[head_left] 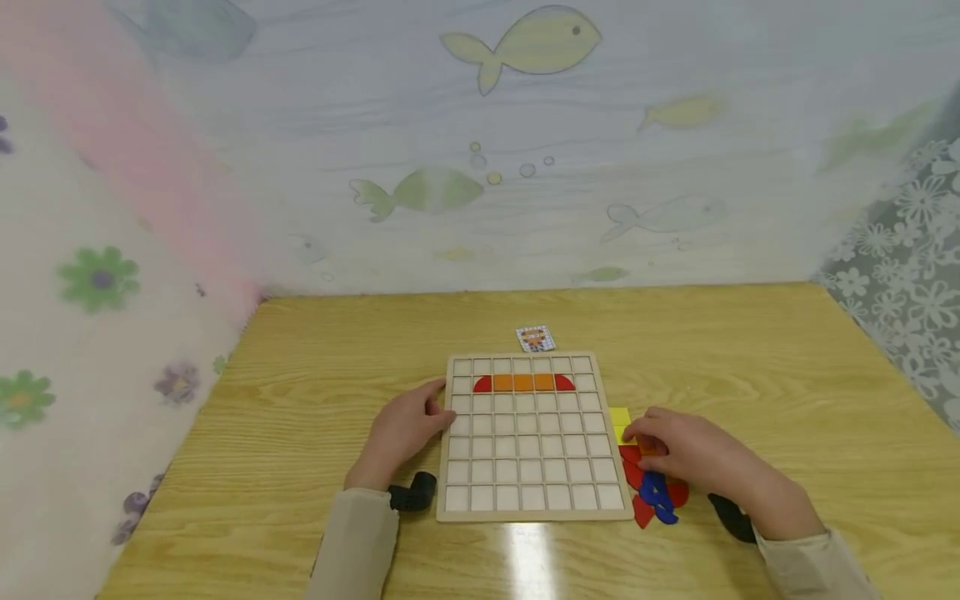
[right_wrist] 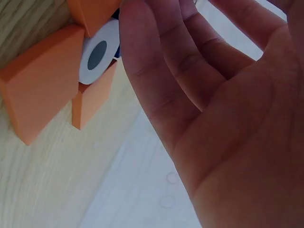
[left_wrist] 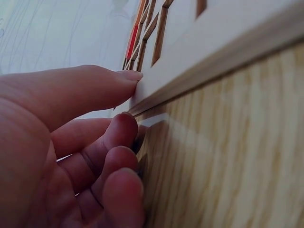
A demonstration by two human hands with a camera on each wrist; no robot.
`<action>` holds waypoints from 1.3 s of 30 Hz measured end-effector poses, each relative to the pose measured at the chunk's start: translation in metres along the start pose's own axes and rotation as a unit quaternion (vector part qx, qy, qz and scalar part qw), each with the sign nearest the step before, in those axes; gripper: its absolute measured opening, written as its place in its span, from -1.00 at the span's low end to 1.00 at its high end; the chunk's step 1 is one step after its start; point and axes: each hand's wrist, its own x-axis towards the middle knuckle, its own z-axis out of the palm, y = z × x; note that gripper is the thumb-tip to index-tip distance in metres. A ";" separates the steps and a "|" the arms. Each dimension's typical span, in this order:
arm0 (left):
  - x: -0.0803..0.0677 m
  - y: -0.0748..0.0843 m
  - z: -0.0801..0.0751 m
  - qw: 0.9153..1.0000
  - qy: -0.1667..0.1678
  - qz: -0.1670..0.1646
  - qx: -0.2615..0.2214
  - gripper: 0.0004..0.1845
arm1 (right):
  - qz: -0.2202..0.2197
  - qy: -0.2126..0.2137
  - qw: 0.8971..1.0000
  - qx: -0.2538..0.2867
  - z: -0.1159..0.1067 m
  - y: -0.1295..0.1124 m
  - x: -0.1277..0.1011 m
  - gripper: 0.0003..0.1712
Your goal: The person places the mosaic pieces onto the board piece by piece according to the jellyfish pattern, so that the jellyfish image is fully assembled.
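A pale wooden grid board (head_left: 537, 514) lies on the table. One of its upper rows holds three orange squares (head_left: 522, 382) between two red rounded corner pieces (head_left: 483, 384). My left hand (head_left: 405, 429) holds the board's left edge, its thumb on the rim and its fingers beside it, as the left wrist view shows. At the board's right side my right hand (head_left: 693, 450) reaches over loose pieces, with thumb and index finger apart around an orange piece (head_left: 647, 447). Orange blocks (right_wrist: 45, 83) and a white disc with a grey centre (right_wrist: 100, 53) appear near its fingertips in the right wrist view.
Yellow pieces (head_left: 619, 419), red pieces (head_left: 642, 512) and blue pieces (head_left: 657, 497) lie by the board's right edge. A small printed picture card (head_left: 535, 338) lies beyond the board. Behind the table (head_left: 315, 350) stands a wall painted with fish (head_left: 551, 42).
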 end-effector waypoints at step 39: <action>-0.001 0.000 0.000 1.000 0.006 0.007 0.001 -0.42 | 0.006 0.021 1.000 0.019 0.001 -0.010 0.000 -0.81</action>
